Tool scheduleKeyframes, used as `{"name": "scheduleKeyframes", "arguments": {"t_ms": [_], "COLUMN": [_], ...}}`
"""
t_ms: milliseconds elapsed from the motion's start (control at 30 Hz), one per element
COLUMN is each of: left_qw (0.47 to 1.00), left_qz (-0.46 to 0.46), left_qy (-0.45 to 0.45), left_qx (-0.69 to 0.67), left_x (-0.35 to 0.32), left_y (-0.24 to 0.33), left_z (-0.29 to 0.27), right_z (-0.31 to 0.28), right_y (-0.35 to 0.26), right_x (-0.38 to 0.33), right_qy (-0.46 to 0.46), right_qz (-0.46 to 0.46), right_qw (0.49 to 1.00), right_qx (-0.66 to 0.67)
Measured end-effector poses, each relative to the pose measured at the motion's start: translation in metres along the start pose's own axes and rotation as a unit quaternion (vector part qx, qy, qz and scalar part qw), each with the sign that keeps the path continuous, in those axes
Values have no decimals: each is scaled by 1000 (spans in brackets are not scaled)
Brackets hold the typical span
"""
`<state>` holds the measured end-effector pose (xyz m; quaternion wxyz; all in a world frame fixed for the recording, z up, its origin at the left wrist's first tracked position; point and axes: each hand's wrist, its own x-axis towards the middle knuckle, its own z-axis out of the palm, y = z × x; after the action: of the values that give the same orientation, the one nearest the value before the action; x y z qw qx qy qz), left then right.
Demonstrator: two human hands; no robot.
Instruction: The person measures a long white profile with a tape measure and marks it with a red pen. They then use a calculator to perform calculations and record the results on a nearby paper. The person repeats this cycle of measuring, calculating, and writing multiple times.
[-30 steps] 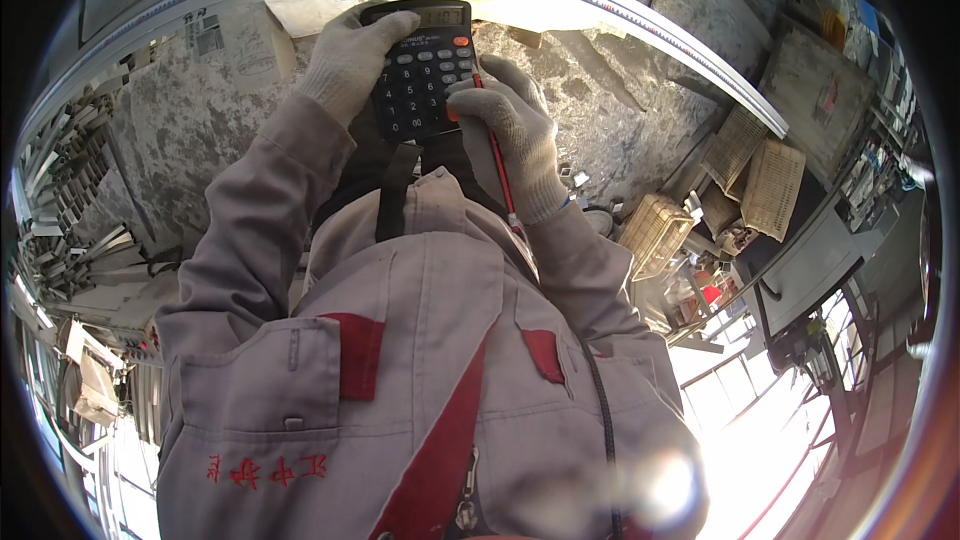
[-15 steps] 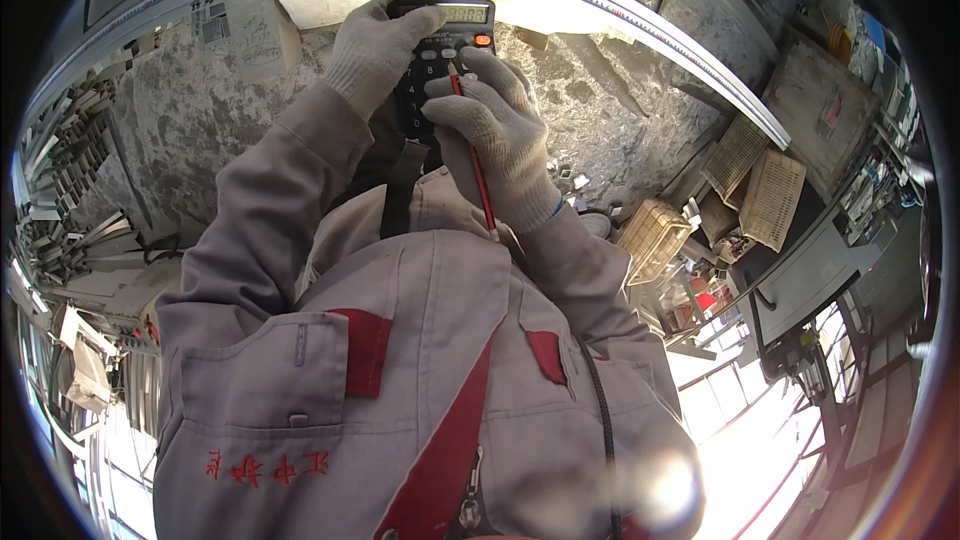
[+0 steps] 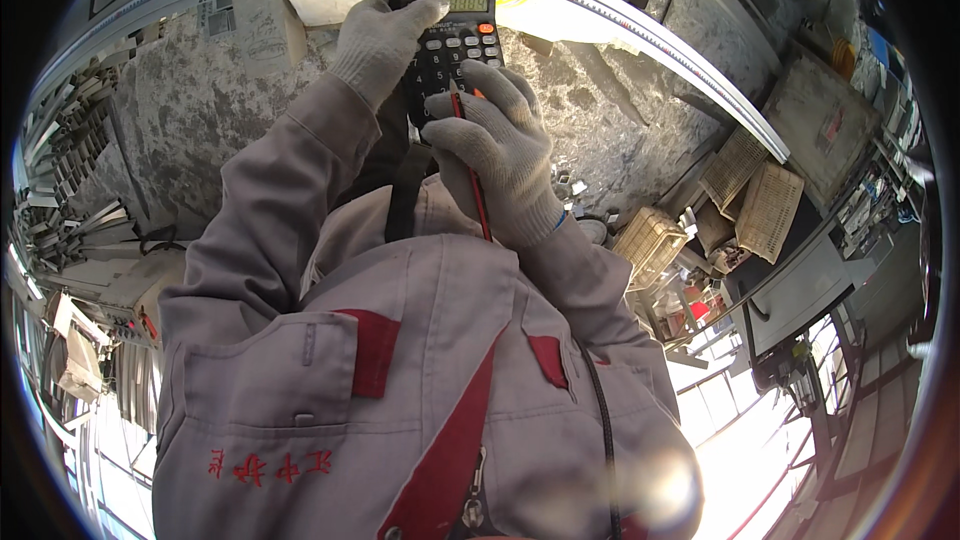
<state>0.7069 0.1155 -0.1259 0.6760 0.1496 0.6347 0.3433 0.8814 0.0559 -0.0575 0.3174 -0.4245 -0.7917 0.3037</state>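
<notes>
My left hand (image 3: 378, 40), in a white knit glove, grips the left side of a black calculator (image 3: 455, 35) with a green display and an orange key, held up in front of my chest. My right hand (image 3: 500, 145), also gloved, rests over the calculator's lower keys with fingers spread. It holds a thin red pencil (image 3: 472, 180) whose shaft runs down along the palm toward my wrist. Grey work sleeves with red trim cover both arms.
A long metal ruler rail (image 3: 640, 35) curves across a mottled stone slab (image 3: 610, 130). Wicker baskets (image 3: 765, 200) and a plastic crate (image 3: 650, 240) sit at right. Metal profiles (image 3: 60, 170) are stacked at left. A dark machine (image 3: 800, 300) stands lower right.
The calculator has shifted slightly right and my right hand has slid lower over its keys, with the red pencil now running down from the keypad.
</notes>
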Motion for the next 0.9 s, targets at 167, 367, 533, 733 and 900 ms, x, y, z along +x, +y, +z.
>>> {"name": "scheduleKeyframes", "arguments": {"t_ms": [167, 367, 533, 733, 900], "left_qw": [999, 999, 999, 998, 996], "left_qz": [-9, -15, -25, -51, -69], "left_qy": [-22, -32, -28, -13, -50], "left_qx": [-43, -42, 2, 22, -25], "left_x": [2, 10, 8, 11, 12], "left_y": [-4, -5, 2, 1, -5], "left_z": [-6, -18, -17, -13, -19], "right_z": [1, -4, -15, -16, -31], "right_y": [-4, 11, 31, 34, 37], "right_x": [-4, -16, -28, -34, -32], "right_qy": [-73, 28, 74, 39, 98], "right_qz": [17, 55, 76, 104, 197], "right_qw": [997, 998, 993, 994, 975], "right_qx": [13, 9, -59, -16, 27]}}
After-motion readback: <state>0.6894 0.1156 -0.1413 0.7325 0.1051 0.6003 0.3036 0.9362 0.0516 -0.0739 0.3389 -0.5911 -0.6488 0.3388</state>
